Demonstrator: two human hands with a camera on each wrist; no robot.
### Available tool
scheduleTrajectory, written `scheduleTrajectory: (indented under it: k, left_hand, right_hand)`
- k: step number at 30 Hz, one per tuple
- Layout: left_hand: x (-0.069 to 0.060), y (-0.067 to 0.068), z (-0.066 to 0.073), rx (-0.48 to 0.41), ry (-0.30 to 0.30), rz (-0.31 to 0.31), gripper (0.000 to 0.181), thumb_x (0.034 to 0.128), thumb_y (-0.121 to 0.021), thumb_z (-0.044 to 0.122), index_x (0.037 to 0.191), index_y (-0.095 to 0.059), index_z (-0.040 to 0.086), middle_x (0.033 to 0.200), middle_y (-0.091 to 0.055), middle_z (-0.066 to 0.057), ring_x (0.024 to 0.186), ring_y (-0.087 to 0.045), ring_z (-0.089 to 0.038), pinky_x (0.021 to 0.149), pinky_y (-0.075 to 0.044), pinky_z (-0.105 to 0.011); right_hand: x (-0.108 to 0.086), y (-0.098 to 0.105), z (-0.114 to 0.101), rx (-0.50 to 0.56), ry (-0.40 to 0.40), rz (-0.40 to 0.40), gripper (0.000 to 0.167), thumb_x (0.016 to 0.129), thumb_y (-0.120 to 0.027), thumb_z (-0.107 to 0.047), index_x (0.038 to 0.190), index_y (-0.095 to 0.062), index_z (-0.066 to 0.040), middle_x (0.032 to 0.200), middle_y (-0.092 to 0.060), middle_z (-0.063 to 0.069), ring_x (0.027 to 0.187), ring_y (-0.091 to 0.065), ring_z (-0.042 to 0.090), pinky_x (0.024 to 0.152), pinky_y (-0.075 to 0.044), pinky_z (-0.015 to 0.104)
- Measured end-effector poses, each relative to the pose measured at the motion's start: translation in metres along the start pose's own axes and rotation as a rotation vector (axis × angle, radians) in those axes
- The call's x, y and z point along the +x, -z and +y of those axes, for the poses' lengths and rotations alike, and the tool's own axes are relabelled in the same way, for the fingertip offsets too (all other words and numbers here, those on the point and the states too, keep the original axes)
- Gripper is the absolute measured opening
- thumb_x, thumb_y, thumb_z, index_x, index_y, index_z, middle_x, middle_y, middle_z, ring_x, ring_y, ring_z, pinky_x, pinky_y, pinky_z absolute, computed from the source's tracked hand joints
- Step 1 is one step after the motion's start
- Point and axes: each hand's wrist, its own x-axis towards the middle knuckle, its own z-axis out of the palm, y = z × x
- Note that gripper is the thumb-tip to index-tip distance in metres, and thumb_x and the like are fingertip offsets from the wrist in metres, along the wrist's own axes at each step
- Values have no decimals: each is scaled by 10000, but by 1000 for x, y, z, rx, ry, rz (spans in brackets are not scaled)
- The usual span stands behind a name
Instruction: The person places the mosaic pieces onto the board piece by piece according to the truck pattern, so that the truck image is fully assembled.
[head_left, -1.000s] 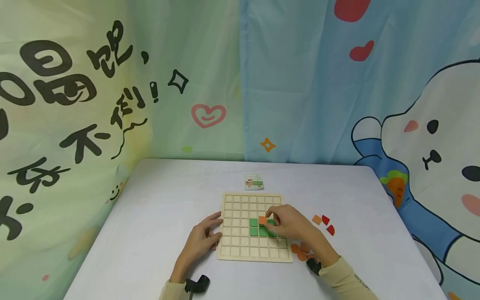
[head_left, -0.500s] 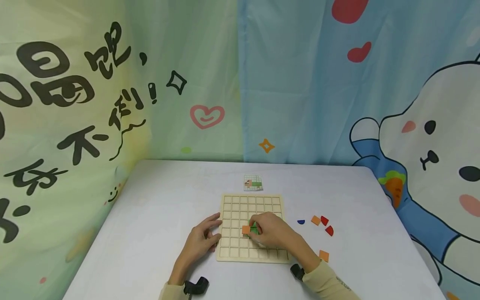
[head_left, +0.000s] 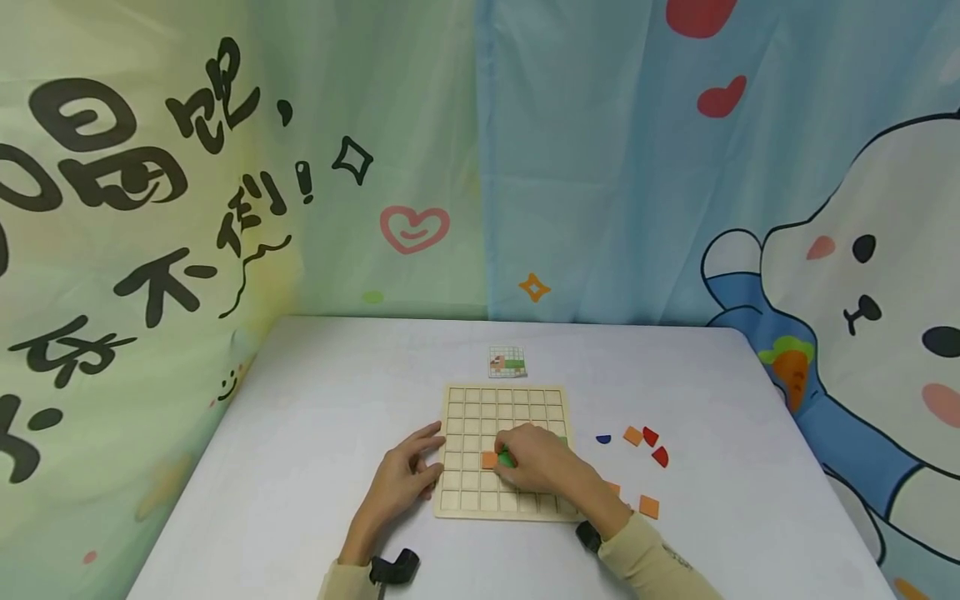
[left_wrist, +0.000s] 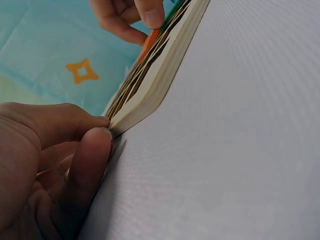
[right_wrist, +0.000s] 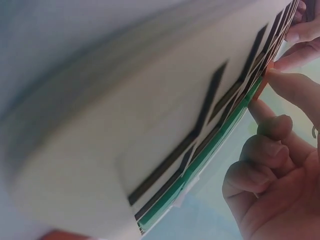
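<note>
A square wooden grid board [head_left: 468, 501] lies on the white table. My left hand [head_left: 405, 467] is at its left edge; in the left wrist view, thumb and forefinger tips touch the board's edge [left_wrist: 145, 107]. Over the board, my right hand [head_left: 534, 458] pinches an orange square tile [head_left: 489, 460] between thumb and forefinger. That tile [right_wrist: 261, 84] is at the board's surface, just left of the green tiles [head_left: 507, 458]; whether it sits fully in its cell I cannot tell. My right hand covers most of the green tiles.
Right of the board lie a blue half-circle piece [head_left: 603, 439], an orange square [head_left: 633, 436], red quarter-circle pieces [head_left: 660, 457] and another orange square [head_left: 648, 507]. The right forearm hides some pieces. A small picture card [head_left: 507, 362] lies behind the board.
My right hand has carried the orange tile left, from over the green tiles to the cell beside them, and lowered it slightly. The blue piece has come into view. My left hand stays put.
</note>
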Motion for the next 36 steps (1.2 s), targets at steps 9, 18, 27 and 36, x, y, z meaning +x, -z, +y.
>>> scheduleTrajectory:
  k: [9, 18, 27, 36]
  left_hand:
    - [-1, 1, -2, -33, -8, 4, 459, 943, -728, 0, 1397, -662, -10, 1628, -521, -123, 530, -609, -79, 484, -459, -181]
    - [-1, 0, -1, -25, -8, 0, 465, 944, -725, 9, 1404, -657, -2, 1633, -517, -109, 533, -615, -70, 487, -484, -193]
    - [0, 0, -1, -13, -12, -1, 463, 947, -722, 14, 1405, -657, 1, 1632, -519, -96, 534, -616, -68, 493, -486, -192]
    - [0, 0, -2, -51, -19, 0, 465, 944, -731, 8, 1403, -659, 0, 1637, -508, -128, 537, -612, -75, 497, -475, -183]
  right_hand:
    - [3, -4, 0, 2, -15, -15, 187, 973, -751, -225, 1100, -749, -89, 911, -729, -12, 672, -504, 61, 582, -424, 229]
    - [3, -4, 1, -10, -18, -14, 196, 969, -764, -247, 1095, -750, -97, 842, -694, -44, 659, -502, 46, 590, -435, 225]
    - [1, -2, 2, -9, 8, 0, 186, 969, -764, -240, 1094, -750, -104, 814, -681, -66, 655, -510, 24, 629, -472, 220]
    - [-7, 6, 6, 41, -19, 41, 176, 965, -760, -235, 1099, -760, -121, 668, -548, -118, 595, -457, 16, 572, -416, 227]
